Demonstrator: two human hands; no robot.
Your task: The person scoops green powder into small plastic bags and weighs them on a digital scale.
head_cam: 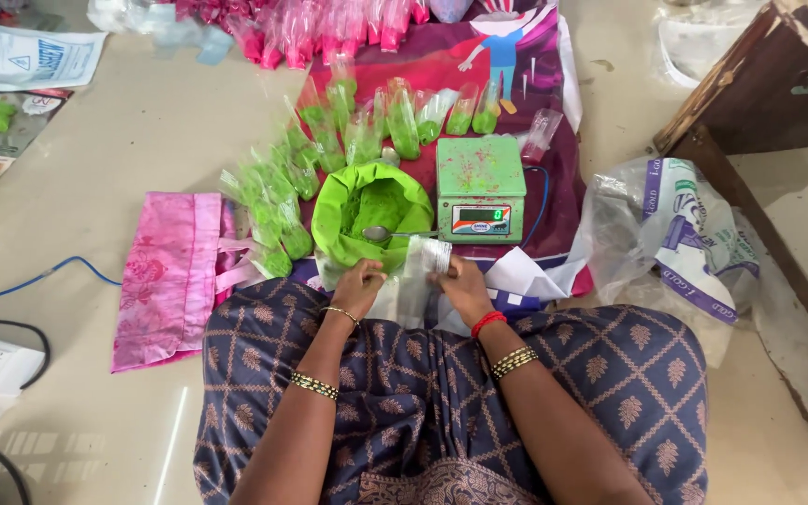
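Everything here sat around the green bag (372, 211) of powder on the floor. Pink cloth (172, 271) lay off to its left, filled packets (273, 201) fanned along its left and far side. Just near of the bag, left hand (359, 286) and right hand (461, 286) both pinched an empty clear pouch (420, 271), long axis pointing away toward the bag, roughly level between them. Scale (481, 190) stood just right of the bag.

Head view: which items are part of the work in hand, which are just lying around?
In use:
left hand and right hand on clear pouches
green powder bag with spoon
scale
filled green packets

Lying about:
pink cloth bag
blue cable
white sack
pink packets
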